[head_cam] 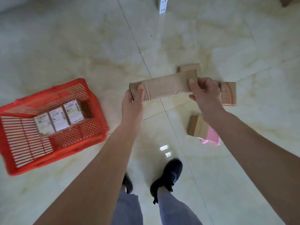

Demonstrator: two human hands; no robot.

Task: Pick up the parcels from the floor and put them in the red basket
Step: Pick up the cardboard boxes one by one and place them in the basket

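Observation:
I hold a long brown cardboard parcel (167, 86) above the floor with both hands. My left hand (134, 98) grips its left end and my right hand (203, 93) grips its right end. The red basket (90, 101) sits on the floor to the left, with three white-labelled parcels (59, 118) lying inside. More brown parcels lie on the floor: one behind the held parcel (189, 67), one to the right partly hidden by my right hand (228, 94), and one nearer my feet (197, 126) beside a pink package (212, 135).
The floor is glossy pale tile. My black shoes (168, 176) stand below the held parcel. A white post (162, 4) rises at the top, and a brown box corner (290, 0) shows at the top right.

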